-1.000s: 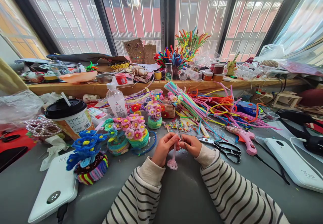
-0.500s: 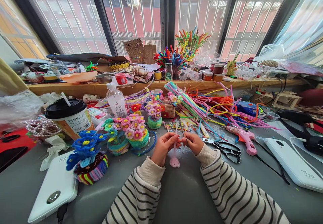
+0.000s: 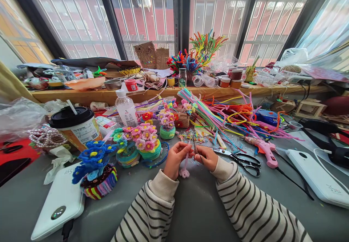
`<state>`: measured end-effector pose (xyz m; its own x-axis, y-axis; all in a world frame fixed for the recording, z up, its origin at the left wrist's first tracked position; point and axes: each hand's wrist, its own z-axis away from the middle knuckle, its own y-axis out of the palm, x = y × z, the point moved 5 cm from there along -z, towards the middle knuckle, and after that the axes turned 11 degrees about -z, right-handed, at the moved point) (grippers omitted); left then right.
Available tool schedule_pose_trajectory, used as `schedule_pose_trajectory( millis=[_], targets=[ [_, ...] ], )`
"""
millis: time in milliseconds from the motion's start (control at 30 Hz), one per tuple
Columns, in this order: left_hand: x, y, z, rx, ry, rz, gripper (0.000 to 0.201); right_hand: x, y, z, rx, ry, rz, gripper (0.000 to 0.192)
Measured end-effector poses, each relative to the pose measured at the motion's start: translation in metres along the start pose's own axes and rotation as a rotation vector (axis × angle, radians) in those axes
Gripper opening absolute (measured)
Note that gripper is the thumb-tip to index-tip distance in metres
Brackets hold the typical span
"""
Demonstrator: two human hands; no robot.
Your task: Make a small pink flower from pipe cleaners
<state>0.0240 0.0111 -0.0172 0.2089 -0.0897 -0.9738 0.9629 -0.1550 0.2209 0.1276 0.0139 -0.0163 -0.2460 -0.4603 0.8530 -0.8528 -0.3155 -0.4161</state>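
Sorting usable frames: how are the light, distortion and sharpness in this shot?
Head view: strong daylight from the windows, no harsh glare on the table; wide-angle bending at the edges; left hand, right hand and pink pipe-cleaner piece reasonably sharp.

– What does the left hand (image 3: 176,158) hide?

– The upper stem of the pink pipe-cleaner flower (image 3: 185,171); only its fluffy head shows below the fingers. The thin tool (image 3: 195,148) in the right hand (image 3: 206,157) is too small to name.

– And at the edges?

– At 8 o'clock the white power bank (image 3: 58,202) has a corner cut off. At 4 o'clock the other white device (image 3: 316,176) runs out of frame. Both striped sleeves (image 3: 245,205) are cropped at 6 o'clock.
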Motion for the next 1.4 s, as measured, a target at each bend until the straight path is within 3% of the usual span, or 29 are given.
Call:
schedule_pose_trajectory(
  millis=[733, 1400],
  targets=[
    [0.0013, 0.0043, 0.0023, 0.079, -0.009, -0.086, 0.018, -0.0028, -0.0021, 0.0002, -0.07, 0.011, 0.006, 0.047],
    [0.0005, 0.0048, 0.0019, 0.076, 0.011, -0.106, 0.02, -0.0043, -0.0054, -0.0007, -0.114, 0.071, 0.024, 0.042]
  ],
)
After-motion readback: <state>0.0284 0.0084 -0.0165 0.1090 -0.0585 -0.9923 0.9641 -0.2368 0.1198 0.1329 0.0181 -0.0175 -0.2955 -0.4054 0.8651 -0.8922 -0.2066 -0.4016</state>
